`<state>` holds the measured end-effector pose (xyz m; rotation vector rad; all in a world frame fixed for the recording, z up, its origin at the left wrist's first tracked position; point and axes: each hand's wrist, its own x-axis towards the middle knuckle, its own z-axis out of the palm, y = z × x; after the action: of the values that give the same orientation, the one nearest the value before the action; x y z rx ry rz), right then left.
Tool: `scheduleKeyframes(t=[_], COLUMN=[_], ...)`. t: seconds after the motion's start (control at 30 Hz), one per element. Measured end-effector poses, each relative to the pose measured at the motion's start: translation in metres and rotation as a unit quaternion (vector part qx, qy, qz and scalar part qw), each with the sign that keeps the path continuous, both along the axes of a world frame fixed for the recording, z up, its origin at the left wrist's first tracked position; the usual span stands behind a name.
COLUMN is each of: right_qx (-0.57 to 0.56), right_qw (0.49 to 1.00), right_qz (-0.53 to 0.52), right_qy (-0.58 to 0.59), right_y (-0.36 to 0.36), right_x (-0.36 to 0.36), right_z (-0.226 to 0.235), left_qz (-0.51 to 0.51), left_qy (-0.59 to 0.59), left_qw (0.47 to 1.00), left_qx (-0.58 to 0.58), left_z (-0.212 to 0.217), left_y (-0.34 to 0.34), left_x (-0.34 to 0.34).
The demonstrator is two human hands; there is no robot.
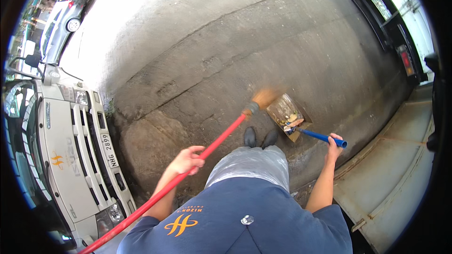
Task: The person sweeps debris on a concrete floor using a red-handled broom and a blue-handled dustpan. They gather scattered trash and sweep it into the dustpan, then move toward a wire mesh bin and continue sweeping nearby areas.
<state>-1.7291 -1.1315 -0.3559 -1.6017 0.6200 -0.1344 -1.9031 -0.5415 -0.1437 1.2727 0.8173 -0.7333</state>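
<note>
My left hand (187, 160) is closed round the red handle of a broom (221, 137), which runs from the lower left up toward the middle. The broom's tan bristles (264, 97) are smeared by motion just left of the dustpan. My right hand (334, 145) grips the blue handle (316, 135) of the dustpan (284, 108) near its end. The dustpan is a box-like metal pan, worn and dirty, resting on or close to the ground. Inside it lies mixed litter (294, 123), with pale, pinkish and dark scraps too small to name.
Stained, cracked concrete (226, 56) spreads ahead of my dark boots (250, 136). A white truck's front (70, 146) stands close at my left, with a silver car (59, 26) beyond. Another vehicle's rear (400, 42) is at the far right, and a rusty metal panel (376, 169) is near right.
</note>
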Motion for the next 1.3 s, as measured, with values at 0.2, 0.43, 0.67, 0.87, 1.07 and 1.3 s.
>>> scheduleKeyframes(t=[0.2, 0.43, 0.67, 0.87, 1.07, 1.3], right_qx=[-0.030, -0.058, 0.048, 0.024, 0.010, -0.006], right_qw=[0.999, 0.994, 0.973, 0.987, 0.996, 0.995], right_qz=[-0.029, -0.096, -0.223, -0.151, -0.087, -0.098], right_qy=[0.007, -0.005, 0.033, 0.049, 0.012, 0.023], right_y=[-0.001, 0.026, 0.031, 0.009, 0.004, 0.055], right_x=[0.009, 0.000, -0.012, -0.027, -0.061, -0.041], right_z=[0.009, -0.006, -0.004, 0.019, 0.016, -0.062], left_qz=[0.052, 0.030, -0.017, 0.133, 0.280, 0.017], left_qy=[-0.085, 0.033, 0.028, -0.019, -0.080, 0.019], left_qw=[0.984, 0.996, 0.999, 0.988, 0.947, 0.994], left_qx=[0.146, 0.083, -0.020, 0.075, 0.135, 0.107], left_z=[0.041, -0.074, -0.068, 0.017, -0.046, -0.154], left_y=[0.075, 0.036, -0.001, 0.082, 0.120, -0.047], left_x=[0.033, 0.052, -0.029, -0.096, -0.139, -0.157])
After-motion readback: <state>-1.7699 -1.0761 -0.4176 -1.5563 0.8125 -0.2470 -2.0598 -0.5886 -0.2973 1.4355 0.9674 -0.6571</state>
